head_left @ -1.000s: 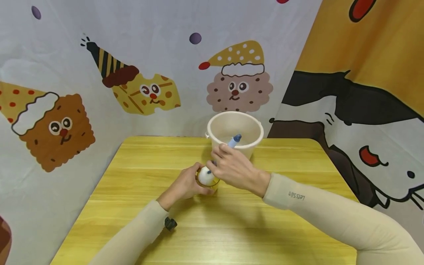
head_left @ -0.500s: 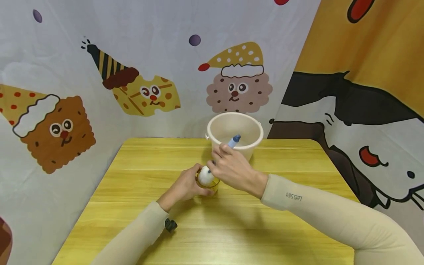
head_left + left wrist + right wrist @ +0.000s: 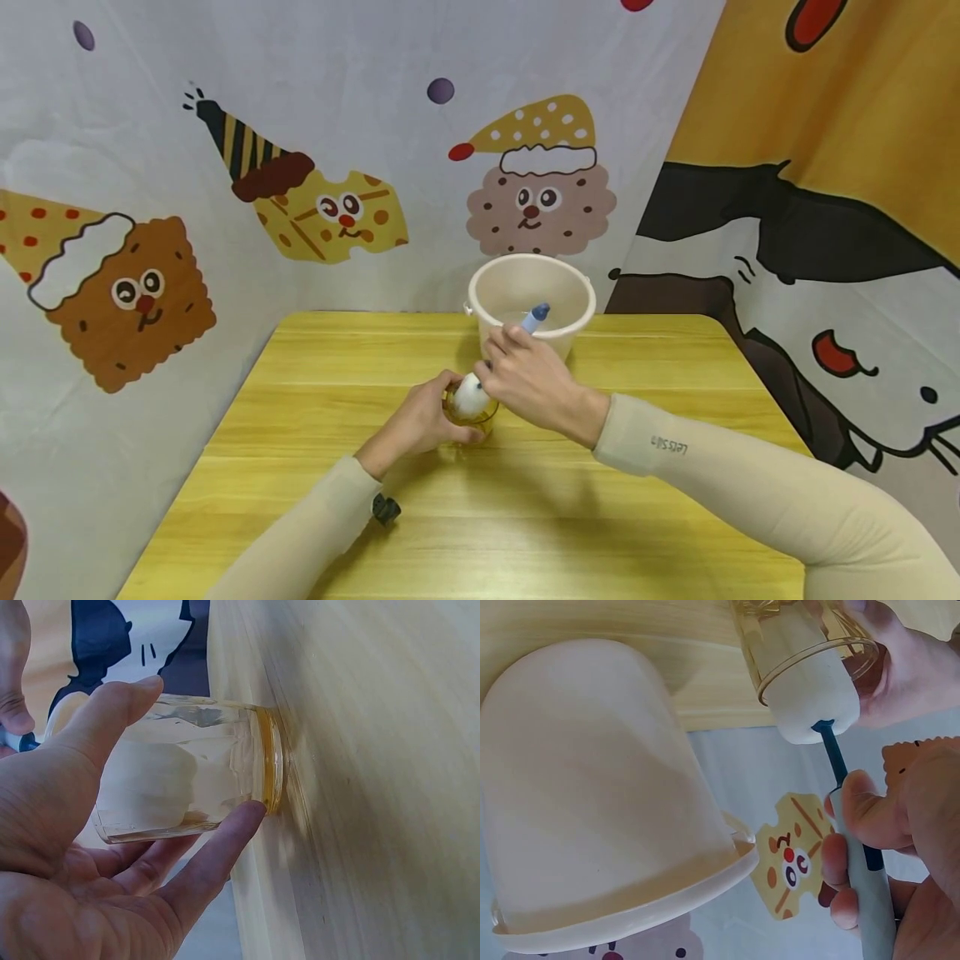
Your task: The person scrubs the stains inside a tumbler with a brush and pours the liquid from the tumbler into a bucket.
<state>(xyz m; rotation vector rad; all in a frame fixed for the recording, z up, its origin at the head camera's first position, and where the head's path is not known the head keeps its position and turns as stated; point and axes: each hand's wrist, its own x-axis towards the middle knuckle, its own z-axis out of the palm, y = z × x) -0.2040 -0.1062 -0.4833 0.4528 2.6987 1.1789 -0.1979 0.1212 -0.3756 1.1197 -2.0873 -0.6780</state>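
Observation:
An amber-tinted clear glass point(image 3: 225, 735) stands on the wooden table, with its mouth up. My left hand point(image 3: 422, 417) holds it from the side, thumb and fingers around its wall. In my right hand point(image 3: 534, 372) is a sponge cup brush point(image 3: 868, 904), gripped by its pale blue handle. The white sponge head point(image 3: 810, 694) sits partly inside the glass, its top sticking out past the rim. In the left wrist view the sponge shows through the wall, short of the glass's base. The brush leans up and to the right, its dark blue handle end in front of the bucket.
A white bucket point(image 3: 483, 321) with a handle stands right behind the glass, close to my right hand. The table's back edge point(image 3: 360, 313) lies just beyond it. Behind hangs a cloth point(image 3: 337, 67) printed with cartoon figures.
The sponge head has shifted slightly up and to the right in the glass, along with my right hand and the brush handle. My left hand and the glass have stayed put.

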